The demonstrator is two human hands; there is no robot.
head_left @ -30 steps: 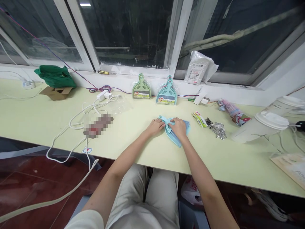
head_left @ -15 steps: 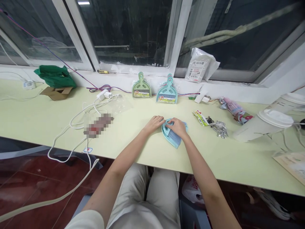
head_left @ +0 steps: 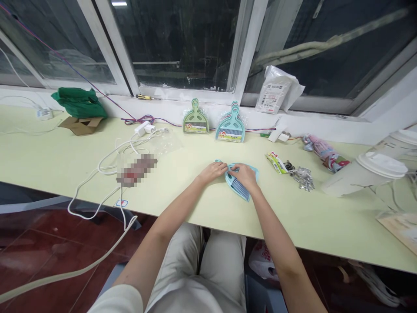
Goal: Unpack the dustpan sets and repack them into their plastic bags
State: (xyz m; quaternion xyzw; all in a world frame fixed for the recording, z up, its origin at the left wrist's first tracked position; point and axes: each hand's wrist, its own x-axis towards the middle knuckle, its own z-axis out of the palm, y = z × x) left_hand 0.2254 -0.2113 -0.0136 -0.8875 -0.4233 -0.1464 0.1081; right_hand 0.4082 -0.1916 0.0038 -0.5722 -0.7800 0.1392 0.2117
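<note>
A light-blue mini dustpan (head_left: pixel 256 170) lies on the table in front of me, with a small blue-bristled brush (head_left: pixel 240 189) in it. My left hand (head_left: pixel 213 171) is closed on the dustpan's handle end, whose tip peeks out beyond my fingers. Over the top of the brush, my right hand (head_left: pixel 244 175) pinches with thumb and fingers; its hold is partly hidden by the hand itself. The brush's bristles point toward me and to the right. Further back, a packaged green dustpan set (head_left: pixel 195 119) and several packaged blue sets (head_left: pixel 230 126) lean against the wall.
White cables (head_left: pixel 97 167) and a blurred-out object (head_left: pixel 137 170) lie to the left. A green-yellow label card (head_left: pixel 276 162) and a keychain bunch (head_left: pixel 302 177) are on the right, before a white lidded cup (head_left: pixel 365 176). A brown box (head_left: pixel 81 126) stands back left.
The dustpan and brush have turned, their wide end swinging rightward, and the handle tip now shows past my left fingers. Both hands stay on them. The whole view has shifted slightly.
</note>
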